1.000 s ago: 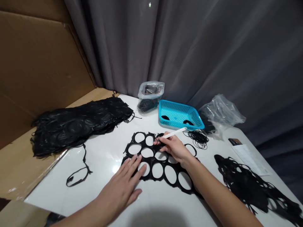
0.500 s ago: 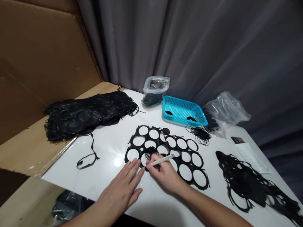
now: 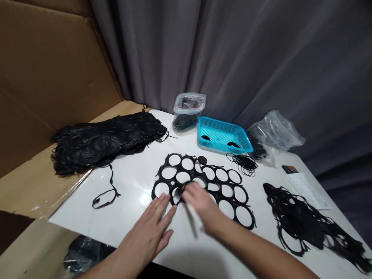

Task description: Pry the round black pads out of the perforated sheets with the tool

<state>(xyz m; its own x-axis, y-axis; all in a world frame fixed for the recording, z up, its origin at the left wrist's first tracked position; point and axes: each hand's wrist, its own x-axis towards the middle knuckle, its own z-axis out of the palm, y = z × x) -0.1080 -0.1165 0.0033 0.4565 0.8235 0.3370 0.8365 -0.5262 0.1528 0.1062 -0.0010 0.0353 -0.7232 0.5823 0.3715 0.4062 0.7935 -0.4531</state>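
The right hand [image 3: 202, 203] and the slim tool [image 3: 192, 221] beside it are blurred, their contact unclear.

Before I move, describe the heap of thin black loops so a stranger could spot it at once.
On the white table, find the blue plastic basket. The heap of thin black loops lies just in front of its right corner. Its slender strands tangle loosely, unlike the flat, wider-banded black sheet with round holes beside it.

No lettering, brand, number or sign comes up readable here, not on the basket [image 3: 225, 135], the clear bags or the white paper [image 3: 308, 190].
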